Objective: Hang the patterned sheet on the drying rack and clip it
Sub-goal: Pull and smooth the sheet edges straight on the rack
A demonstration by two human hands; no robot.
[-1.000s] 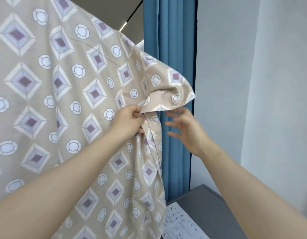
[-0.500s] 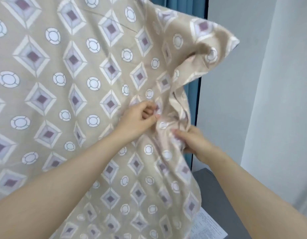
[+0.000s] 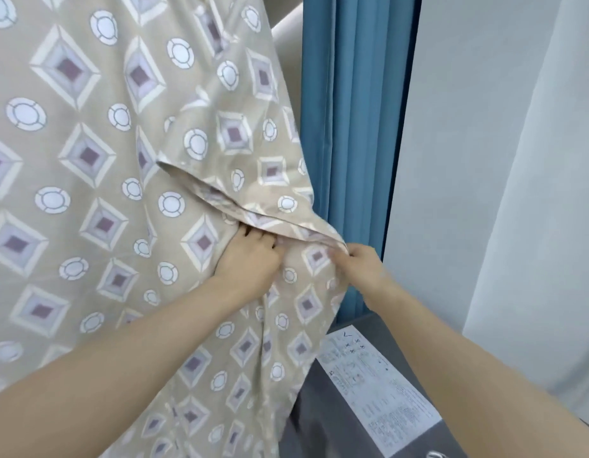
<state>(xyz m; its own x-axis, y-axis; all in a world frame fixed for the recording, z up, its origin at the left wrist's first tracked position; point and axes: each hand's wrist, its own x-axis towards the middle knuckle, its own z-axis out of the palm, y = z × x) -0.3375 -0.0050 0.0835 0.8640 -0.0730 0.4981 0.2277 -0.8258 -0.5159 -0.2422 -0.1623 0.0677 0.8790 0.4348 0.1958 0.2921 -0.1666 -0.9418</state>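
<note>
Head view — sheet [image 3: 88, 160] hangs draped from above, rack and clips out of sight. Left grip [image 3: 250, 259] bunches a fold, right grip [image 3: 362, 266] pinches the edge — hanging looks nearly done, clipping seemingly not yet.

blue curtain [image 3: 355, 143], white wall [image 3: 468, 160]; grey surface [image 3: 326, 421]

Soft matt woven cloth of the patterned sheet [image 3: 104, 193], heavier matt blue curtain [image 3: 355, 127], printed paper sheet [image 3: 379, 391].
</note>
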